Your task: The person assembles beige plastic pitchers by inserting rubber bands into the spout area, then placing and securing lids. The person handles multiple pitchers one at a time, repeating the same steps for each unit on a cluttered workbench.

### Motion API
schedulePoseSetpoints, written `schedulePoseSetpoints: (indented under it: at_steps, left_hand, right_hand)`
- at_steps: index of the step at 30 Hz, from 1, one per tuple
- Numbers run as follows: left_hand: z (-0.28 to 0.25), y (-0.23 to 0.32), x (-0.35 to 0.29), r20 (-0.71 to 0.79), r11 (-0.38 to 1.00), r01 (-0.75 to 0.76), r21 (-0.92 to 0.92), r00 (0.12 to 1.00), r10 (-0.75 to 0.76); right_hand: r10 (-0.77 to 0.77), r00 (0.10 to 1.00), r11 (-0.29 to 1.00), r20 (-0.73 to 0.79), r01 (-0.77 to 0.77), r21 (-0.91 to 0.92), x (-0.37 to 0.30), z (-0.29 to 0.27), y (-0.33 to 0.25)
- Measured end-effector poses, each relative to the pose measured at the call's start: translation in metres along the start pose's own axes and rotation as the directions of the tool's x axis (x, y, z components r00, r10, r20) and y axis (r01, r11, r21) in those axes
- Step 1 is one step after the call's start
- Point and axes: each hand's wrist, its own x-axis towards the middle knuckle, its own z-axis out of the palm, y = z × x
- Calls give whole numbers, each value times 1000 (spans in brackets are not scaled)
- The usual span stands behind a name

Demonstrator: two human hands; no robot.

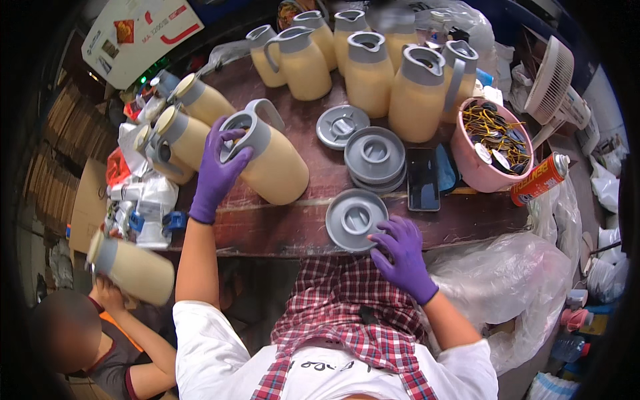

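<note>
Holding a cream jug [280, 170] by its gray top, the left hand [223, 163] is gripping it from the left. The right hand [404, 257], loosely spread, is touching a gray lid [343, 223] on the tabletop [273, 230].

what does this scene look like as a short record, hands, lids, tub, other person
left hand: purple-gloved, gripping the grey rim of a cream jug
right hand: purple-gloved, fingers spread, fingertips at the edge of the nearest grey lid
other lids: a stack and a separate lid behind it
tub: pink, holding yellow wires and discs
beside stack: dark phone
co-worker: hand at another jug
</note>
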Motion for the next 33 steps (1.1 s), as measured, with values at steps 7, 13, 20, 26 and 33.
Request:
schedulePoseSetpoints:
  at_steps: [7, 13, 20, 26, 33]
  left_hand:
    - [110, 116, 115, -19, 898, -379, 224, 919, 393]
    - [252, 91, 227, 59, 872, 126, 473, 983, -174]
    - [231, 59, 206, -327, 977, 157, 147, 939, -102]
    - [21, 124, 27, -189, 679, -61, -731, 975, -115]
    - [-35, 108, -282, 237, 496, 536, -684, 806, -543]
  right_hand:
    - [414, 886, 908, -206, -417, 31, 5, 16, 8]
    - [536, 844, 843, 3, -535, -51, 6, -5, 20]
    - [437, 846, 806, 305, -519, 285, -68, -36, -3]
    - [115, 830, 553, 546, -510, 659, -104, -90, -19]
    - [352, 566, 490, 746, -790, 368, -147, -97, -60]
